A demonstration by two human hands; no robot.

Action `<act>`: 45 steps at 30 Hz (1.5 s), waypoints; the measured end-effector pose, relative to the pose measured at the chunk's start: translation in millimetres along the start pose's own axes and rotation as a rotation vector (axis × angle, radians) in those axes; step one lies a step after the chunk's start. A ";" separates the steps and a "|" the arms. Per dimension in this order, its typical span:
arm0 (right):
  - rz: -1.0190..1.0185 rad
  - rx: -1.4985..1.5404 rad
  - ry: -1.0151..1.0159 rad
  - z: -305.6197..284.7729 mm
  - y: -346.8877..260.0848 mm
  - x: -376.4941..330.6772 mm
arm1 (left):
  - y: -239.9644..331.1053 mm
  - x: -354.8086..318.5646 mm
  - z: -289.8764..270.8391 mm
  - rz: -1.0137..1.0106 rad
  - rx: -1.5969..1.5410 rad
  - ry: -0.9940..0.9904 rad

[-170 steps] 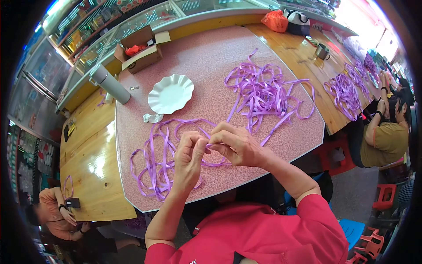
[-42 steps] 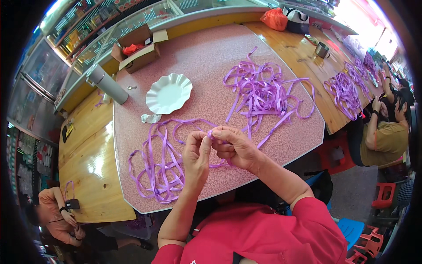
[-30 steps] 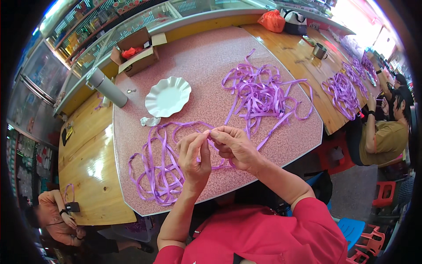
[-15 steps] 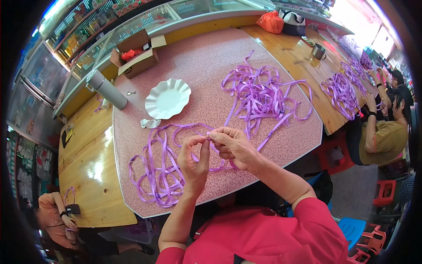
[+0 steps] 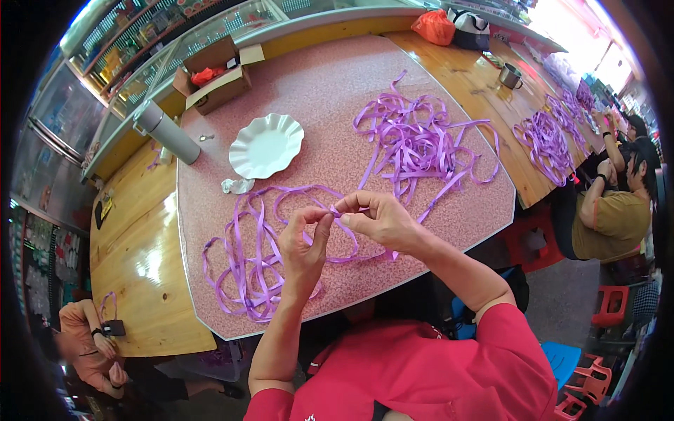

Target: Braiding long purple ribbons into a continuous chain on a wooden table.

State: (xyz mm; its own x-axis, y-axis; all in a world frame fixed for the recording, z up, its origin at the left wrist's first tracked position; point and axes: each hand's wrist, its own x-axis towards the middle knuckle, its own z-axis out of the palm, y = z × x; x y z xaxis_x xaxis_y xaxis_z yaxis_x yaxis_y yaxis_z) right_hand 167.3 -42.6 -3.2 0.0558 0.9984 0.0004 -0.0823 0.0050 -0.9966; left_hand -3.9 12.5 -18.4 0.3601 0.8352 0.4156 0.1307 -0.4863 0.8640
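Both hands meet above the near part of the pink speckled tabletop (image 5: 330, 84). My left hand (image 5: 306, 242) pinches a purple ribbon (image 5: 242, 238) between thumb and forefinger. Close against it, my right hand (image 5: 379, 221) pinches the same ribbon, its other fingers curled. What exactly lies between the fingertips is too small to make out. Loops of the ribbon spread over the table left of my hands and run on to the right. A tangled heap of purple ribbon (image 5: 421, 140) lies beyond my right hand.
A scalloped white plate (image 5: 267, 146), a crumpled tissue (image 5: 237, 186), a grey flask (image 5: 166, 132) and an open cardboard box (image 5: 217, 88) stand farther left. At back right are an orange bag (image 5: 433, 28) and a metal mug (image 5: 510, 76). People sit at both sides, more ribbon (image 5: 544, 147) at right.
My fingers have shifted slightly on the ribbon; the right thumb and forefinger have spread into a wider arch. The view has moved a little. The person at left has moved their hands.
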 end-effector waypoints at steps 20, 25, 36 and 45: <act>-0.037 -0.335 -0.068 -26.1 -31.7 3.6 | -5.7 -0.3 12.6 -0.215 -0.463 -0.164; -0.146 -0.510 -0.027 -25.3 -28.8 4.6 | -11.0 1.4 15.9 -0.261 -0.515 -0.166; -0.367 -0.794 0.010 -22.5 -34.3 17.5 | -26.9 21.1 10.6 -0.215 -0.518 -0.277; 0.140 -0.377 -0.122 -7.8 -32.3 42.1 | -44.6 19.6 1.9 -0.224 -0.464 -0.203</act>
State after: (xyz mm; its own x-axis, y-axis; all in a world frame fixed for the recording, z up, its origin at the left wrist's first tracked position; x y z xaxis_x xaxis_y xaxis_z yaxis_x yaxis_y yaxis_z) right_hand 180.0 -1.2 28.5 -0.0500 0.9875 -0.1496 0.2900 -0.1289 -0.9483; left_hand -0.9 50.1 -49.4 0.5470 0.8168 0.1835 -0.1792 -0.0998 0.9787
